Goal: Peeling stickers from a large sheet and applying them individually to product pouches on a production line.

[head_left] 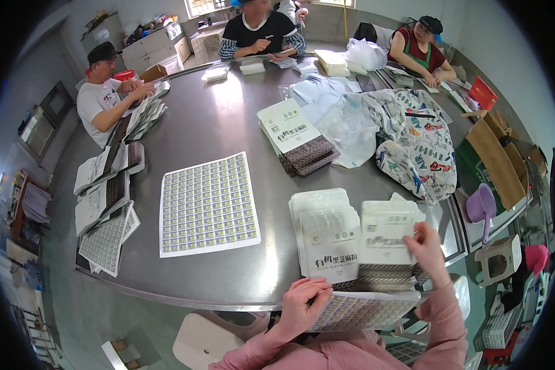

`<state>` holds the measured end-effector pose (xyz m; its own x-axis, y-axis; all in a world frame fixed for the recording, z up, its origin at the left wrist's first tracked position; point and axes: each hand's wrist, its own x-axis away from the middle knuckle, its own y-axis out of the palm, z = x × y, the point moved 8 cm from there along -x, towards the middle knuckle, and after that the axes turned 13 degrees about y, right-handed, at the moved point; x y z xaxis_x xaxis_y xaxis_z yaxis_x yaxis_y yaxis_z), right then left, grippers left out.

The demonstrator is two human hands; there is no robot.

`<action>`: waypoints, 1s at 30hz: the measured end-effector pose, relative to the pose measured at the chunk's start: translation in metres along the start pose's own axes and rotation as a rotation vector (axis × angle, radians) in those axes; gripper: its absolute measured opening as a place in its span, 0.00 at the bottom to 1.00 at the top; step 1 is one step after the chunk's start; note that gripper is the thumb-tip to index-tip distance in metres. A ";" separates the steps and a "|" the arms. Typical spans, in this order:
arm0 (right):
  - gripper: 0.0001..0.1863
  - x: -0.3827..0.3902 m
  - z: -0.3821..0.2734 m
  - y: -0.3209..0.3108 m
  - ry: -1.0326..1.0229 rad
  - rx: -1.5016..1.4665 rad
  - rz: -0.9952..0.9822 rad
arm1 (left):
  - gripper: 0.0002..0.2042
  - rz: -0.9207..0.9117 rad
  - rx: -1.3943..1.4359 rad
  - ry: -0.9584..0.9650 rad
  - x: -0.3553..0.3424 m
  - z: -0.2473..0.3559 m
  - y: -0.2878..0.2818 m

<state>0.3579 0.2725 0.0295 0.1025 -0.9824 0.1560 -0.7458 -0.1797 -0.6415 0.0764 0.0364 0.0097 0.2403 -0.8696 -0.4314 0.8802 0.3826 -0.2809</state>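
Observation:
My left hand (305, 303) is closed, its fingers bent together at the upper left edge of a sheet of small stickers (370, 310), which slopes over the table's near edge. At the right, my right hand (427, 246) pinches the right side of a white and dark printed pouch (385, 228) on top of a stack; its print is smeared by motion. Just left of that stack lies a fanned pile of matching pouches (327, 228). Farther back, another bundle of pouches (296, 135) lies at an angle. A large sticker sheet (209, 206) is flat on the table, left of the pouches.
On the metal table (194, 117), a patterned cloth bag (416, 135) and clear plastic bags (348, 126) lie at the right. Pouches (102, 197) line the left edge. Three people work around the table. A purple dipper (481, 203) and cardboard box (496, 157) stand at the right.

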 end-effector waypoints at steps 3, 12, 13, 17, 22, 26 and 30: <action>0.16 -0.038 0.044 -0.038 0.053 0.182 0.045 | 0.05 -0.008 0.010 -0.004 -0.007 -0.001 0.005; 0.21 0.022 -0.096 0.064 -0.763 0.501 -0.016 | 0.06 -0.035 0.012 -0.007 -0.009 0.003 0.002; 0.20 0.031 -0.099 0.075 -0.840 0.528 -0.097 | 0.06 -0.040 0.029 -0.012 -0.009 0.003 0.003; 0.18 0.042 -0.084 0.077 -0.859 0.537 -0.171 | 0.07 -0.035 0.062 -0.020 -0.001 0.005 0.000; 0.17 0.051 -0.055 0.039 -0.764 0.580 -0.194 | 0.07 -0.030 0.132 -0.083 0.005 -0.001 0.001; 0.25 0.036 -0.040 0.001 -0.546 0.528 0.090 | 0.08 -0.020 0.137 -0.073 -0.002 -0.001 -0.002; 0.37 0.047 -0.063 0.032 -0.572 0.564 0.132 | 0.09 -0.037 0.070 -0.041 -0.007 -0.005 -0.004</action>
<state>0.2973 0.2235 0.0639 0.4713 -0.8436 -0.2573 -0.3467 0.0910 -0.9335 0.0690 0.0424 0.0100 0.2223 -0.8951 -0.3864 0.9149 0.3285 -0.2345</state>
